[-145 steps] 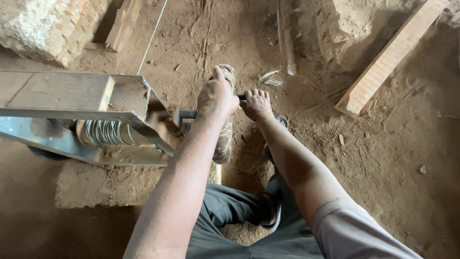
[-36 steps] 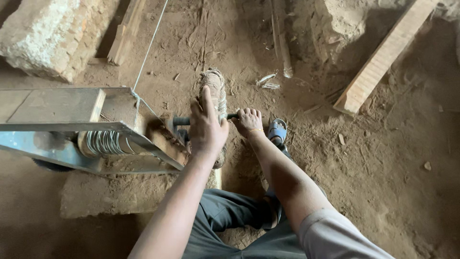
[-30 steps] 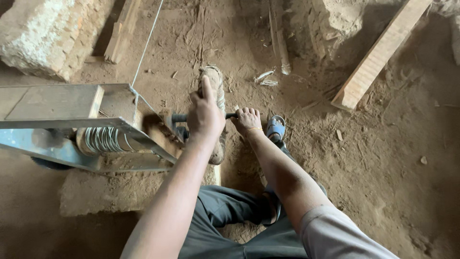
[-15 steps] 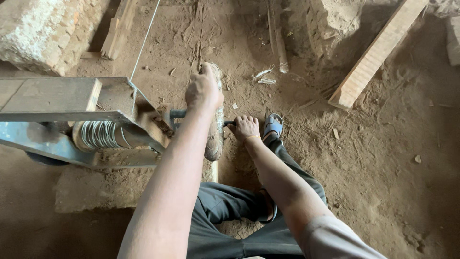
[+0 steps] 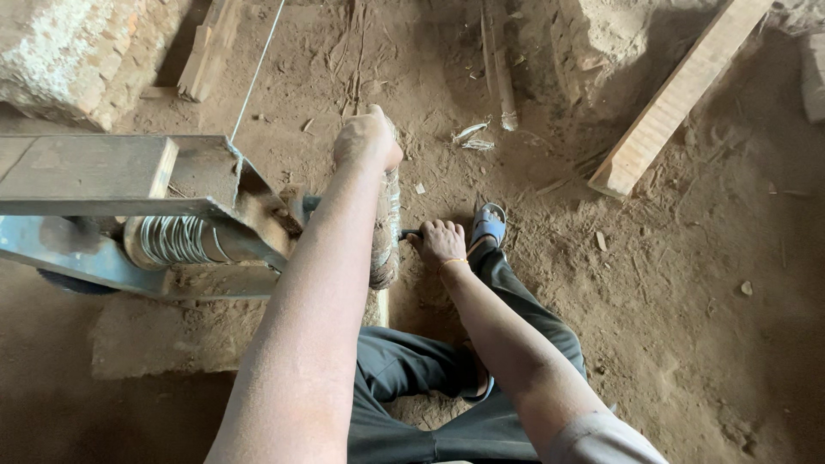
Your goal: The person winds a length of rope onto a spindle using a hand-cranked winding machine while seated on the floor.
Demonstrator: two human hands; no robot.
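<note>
Since prev frames: left hand point(image 5: 368, 139) gone up to far top of rope-wrapped crank wheel point(image 5: 384, 230), right hand point(image 5: 439, 242) dropped lower, nearer blue sandal point(image 5: 488, 225). Left fingers curled tight round top of wheel, fist closed on it. Right fingers wrapped round dark metal handle bar point(image 5: 406, 233) sticking out of wheel's right side, thin orange band at wrist. Wheel upright on edge, just right of grey steel frame point(image 5: 129, 185) w/ coil of silver wire point(image 5: 176, 240) wound on drum below. Taut thin wire point(image 5: 256, 73) running from frame to top edge. Frame on dusty stone slab point(image 5: 163, 331). Pale wooden plank point(image 5: 679, 99) lying at a slant, well apart, upper right on dirt floor
</note>
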